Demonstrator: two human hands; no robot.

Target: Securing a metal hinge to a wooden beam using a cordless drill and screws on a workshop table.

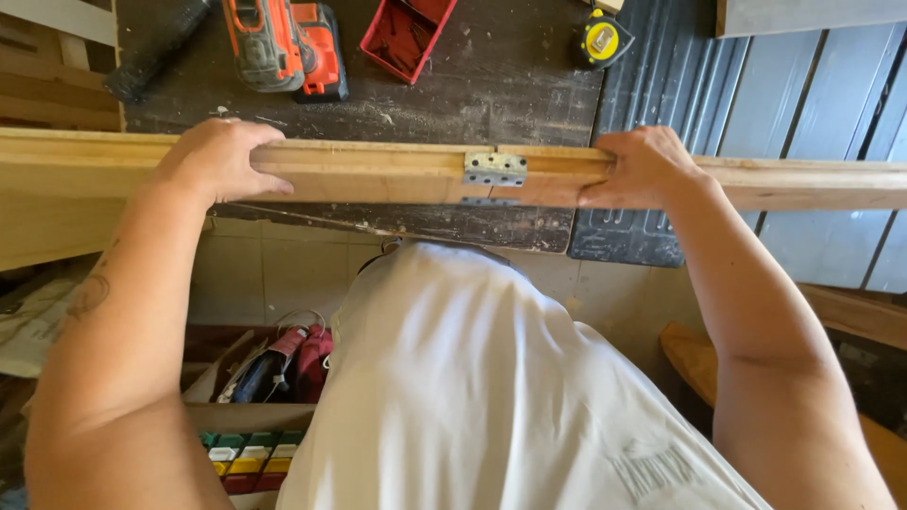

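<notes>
Head view, looking straight down: a long wooden board [378, 175] runs across the whole frame, left edge to right edge, held up in front of the person's white shirt [472, 378]. Left hand [219, 161] is curled over the board's top edge left of centre, fingers wrapped over the near face, thumb side hidden, so a closed grip on the wood. Right hand [642, 165] does the same right of centre, fingers folded down over the near face, also clamped on the board. Between the two hands, closer to the right one, a small silver metal plate [494, 169] with holes sits on the board's edge (probably a hinge or joining bracket, too small to say which); neither hand touches it. Beyond the board lies a dark dusty worktop [472, 76] carrying an orange and black power tool [283, 42], a red tray of small parts [408, 36] and a yellow tape measure [602, 40], all well apart from the hands. Below the board, by the left forearm, an open bag or box with cables and coloured packets [269, 378] sits on the floor.
</notes>
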